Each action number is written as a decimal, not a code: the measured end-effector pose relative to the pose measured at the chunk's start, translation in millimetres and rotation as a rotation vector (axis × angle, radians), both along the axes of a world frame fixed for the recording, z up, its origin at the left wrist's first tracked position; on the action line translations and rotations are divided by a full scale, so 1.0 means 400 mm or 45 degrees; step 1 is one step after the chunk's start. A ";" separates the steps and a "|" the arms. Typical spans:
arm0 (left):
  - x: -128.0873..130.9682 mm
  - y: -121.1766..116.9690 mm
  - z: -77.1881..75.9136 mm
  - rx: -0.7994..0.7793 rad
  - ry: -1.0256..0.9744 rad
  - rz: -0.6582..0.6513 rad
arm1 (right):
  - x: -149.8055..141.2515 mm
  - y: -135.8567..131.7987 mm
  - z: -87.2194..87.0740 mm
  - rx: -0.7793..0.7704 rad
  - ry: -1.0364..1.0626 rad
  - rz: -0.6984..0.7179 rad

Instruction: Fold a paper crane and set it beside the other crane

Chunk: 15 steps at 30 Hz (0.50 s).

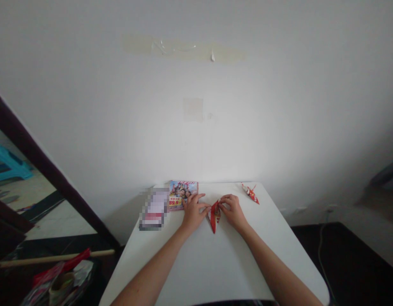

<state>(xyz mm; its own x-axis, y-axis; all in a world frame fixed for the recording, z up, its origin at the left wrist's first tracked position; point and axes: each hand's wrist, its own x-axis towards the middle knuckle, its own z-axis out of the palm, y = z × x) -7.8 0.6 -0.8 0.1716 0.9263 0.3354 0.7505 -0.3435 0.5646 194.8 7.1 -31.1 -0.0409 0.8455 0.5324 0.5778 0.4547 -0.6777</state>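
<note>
Between my hands is a red and white piece of folded paper (214, 219), its pointed end toward me on the white table. My left hand (194, 212) touches its left edge with the thumb and a finger, the other fingers spread over a printed leaflet. Pinched at the paper's upper right edge are the thumb and fingertips of my right hand (231, 209). A finished-looking folded paper crane (251, 194), red and white, lies at the table's far right corner.
The colourful leaflet (180, 189) lies at the table's back edge, beside a pixelated flat object (154, 208). The white table (215, 272) stands against a wall (196, 144). To the left are a mirror, a wooden stick (101, 253) and a filled bin (61, 284).
</note>
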 end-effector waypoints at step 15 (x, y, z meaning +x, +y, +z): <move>-0.007 0.007 -0.014 0.043 -0.003 0.019 | -0.010 -0.012 0.017 0.005 0.022 0.124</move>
<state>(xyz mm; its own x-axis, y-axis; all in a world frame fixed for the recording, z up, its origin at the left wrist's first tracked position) -10.7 3.6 -6.5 0.1569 0.9169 0.3670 0.7544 -0.3511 0.5546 190.8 2.1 -24.1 -0.1135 0.8359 0.5370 0.5190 0.5108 -0.6854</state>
